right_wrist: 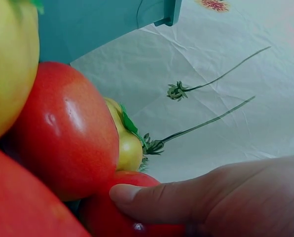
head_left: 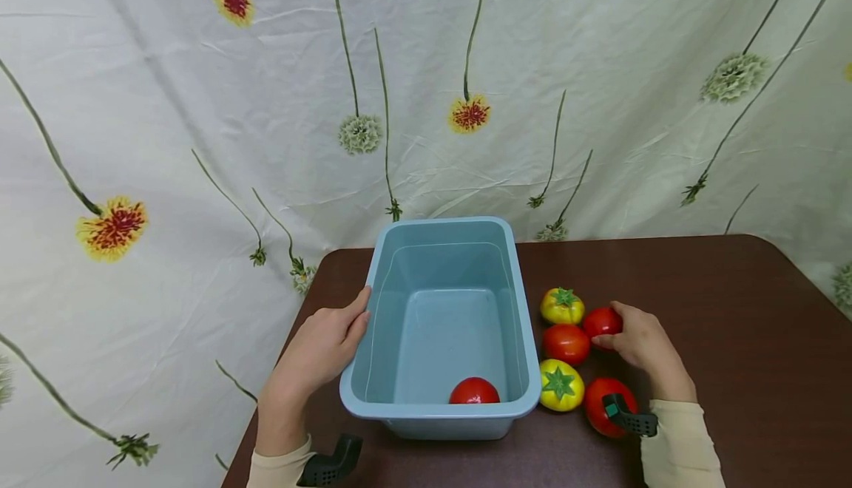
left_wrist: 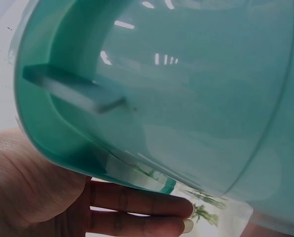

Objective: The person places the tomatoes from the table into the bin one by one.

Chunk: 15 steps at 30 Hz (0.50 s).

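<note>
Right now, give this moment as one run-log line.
left hand: holds blue bin; right hand: grips red fruit; in bin: another red fruit; beside bin: two yellow fruits, two more red fruits

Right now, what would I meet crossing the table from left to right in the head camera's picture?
Left hand → blue tub → one column of tomatoes: far yellow tomato, middle red tomato, near yellow tomato → right hand, pinching another red tomato.
</note>
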{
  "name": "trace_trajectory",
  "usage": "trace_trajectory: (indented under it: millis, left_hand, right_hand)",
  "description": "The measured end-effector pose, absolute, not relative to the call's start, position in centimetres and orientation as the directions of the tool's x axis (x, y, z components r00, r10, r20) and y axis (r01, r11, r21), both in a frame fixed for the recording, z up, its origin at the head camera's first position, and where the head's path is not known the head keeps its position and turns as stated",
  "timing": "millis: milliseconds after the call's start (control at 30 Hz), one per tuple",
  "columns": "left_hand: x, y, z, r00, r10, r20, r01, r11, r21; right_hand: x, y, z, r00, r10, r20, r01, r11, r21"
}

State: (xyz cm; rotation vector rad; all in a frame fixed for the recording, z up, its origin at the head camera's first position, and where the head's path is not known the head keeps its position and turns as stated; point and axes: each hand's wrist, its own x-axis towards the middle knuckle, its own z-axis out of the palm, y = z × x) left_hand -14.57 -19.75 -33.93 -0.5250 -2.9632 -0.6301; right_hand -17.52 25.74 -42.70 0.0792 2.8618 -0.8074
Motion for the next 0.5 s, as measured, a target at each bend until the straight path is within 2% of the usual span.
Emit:
trace_trajectory:
  millis: [267, 500]
  left_hand:
    - [-14.5, -19.76, -33.96, -0.939, 0.316, 0.135, 0.344, 0.86, 0.377]
    - [-14.55, -19.73, -33.92, -0.934, 0.326, 0.149, 0.358, 0.856, 0.372]
  right_hand:
    - [-17.54, 25.82, -42.48, -0.982, 0.019, -0.189, 0.114, 0.855, -0.506]
    - [-17.03, 25.83, -41.79, -0.988, 0.041, -0.15, 0.115, 0.843, -0.525]
